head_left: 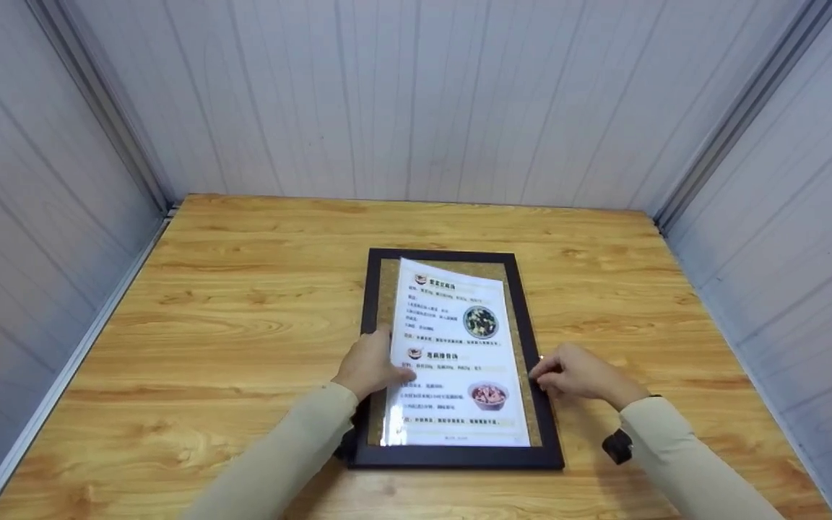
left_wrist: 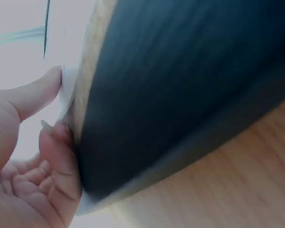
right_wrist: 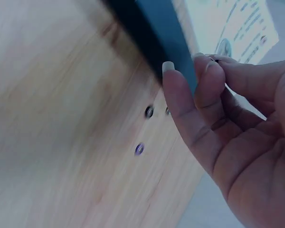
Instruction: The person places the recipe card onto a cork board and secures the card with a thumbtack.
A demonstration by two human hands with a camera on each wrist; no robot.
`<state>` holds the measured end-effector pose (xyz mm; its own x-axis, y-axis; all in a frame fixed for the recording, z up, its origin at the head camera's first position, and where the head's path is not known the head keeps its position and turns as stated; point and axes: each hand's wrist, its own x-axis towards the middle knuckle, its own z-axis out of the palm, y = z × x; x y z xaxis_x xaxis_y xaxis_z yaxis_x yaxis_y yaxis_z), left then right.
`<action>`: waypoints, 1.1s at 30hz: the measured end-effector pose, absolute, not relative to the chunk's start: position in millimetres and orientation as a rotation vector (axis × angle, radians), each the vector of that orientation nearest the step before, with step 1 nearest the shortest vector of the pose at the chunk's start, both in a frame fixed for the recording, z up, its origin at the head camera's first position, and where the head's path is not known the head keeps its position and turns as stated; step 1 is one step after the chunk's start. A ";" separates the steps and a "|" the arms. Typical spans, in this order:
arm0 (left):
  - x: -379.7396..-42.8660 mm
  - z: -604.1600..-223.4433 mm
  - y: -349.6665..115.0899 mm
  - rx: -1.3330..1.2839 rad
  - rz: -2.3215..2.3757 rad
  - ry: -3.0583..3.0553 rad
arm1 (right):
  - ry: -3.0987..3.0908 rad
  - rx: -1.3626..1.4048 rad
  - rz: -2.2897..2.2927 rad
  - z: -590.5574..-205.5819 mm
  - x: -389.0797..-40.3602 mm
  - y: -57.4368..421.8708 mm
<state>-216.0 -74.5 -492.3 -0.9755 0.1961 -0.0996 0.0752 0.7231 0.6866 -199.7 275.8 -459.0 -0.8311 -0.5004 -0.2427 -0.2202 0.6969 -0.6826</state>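
A black-framed corkboard (head_left: 459,458) lies on the wooden table. On its cork rests a printed sheet with a glossy surface (head_left: 452,412), showing two food pictures and lines of text. The sheet sits askew, its upper left corner overlapping the frame's inner area. My left hand (head_left: 371,365) pinches the sheet's left edge, thumb on top, fingertips beneath it in the left wrist view. Over the frame's right side, my right hand (head_left: 568,372) has thumb and index finger together on a tiny dark-tipped thing (right_wrist: 214,60), mostly hidden by the fingertips; its kind is unclear.
Several small round things, one dark-rimmed (right_wrist: 149,111) and one purplish (right_wrist: 139,148), lie on the table beside the board. A black device (head_left: 617,446) hangs under the right wrist. Ribbed pale walls (head_left: 416,101) close off the table's back and sides.
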 end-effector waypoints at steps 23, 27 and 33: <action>-206.1 -478.4 -75.3 0.593 0.471 2.788 | 2.387 -0.618 -0.928 -465.3 -181.6 239.6; -203.0 -475.9 -74.3 0.618 0.352 2.818 | 2.414 -0.650 -0.898 -466.8 -178.2 236.7; -197.6 -472.3 -76.0 0.598 0.188 2.803 | 2.460 -0.672 -0.842 -471.7 -176.7 233.1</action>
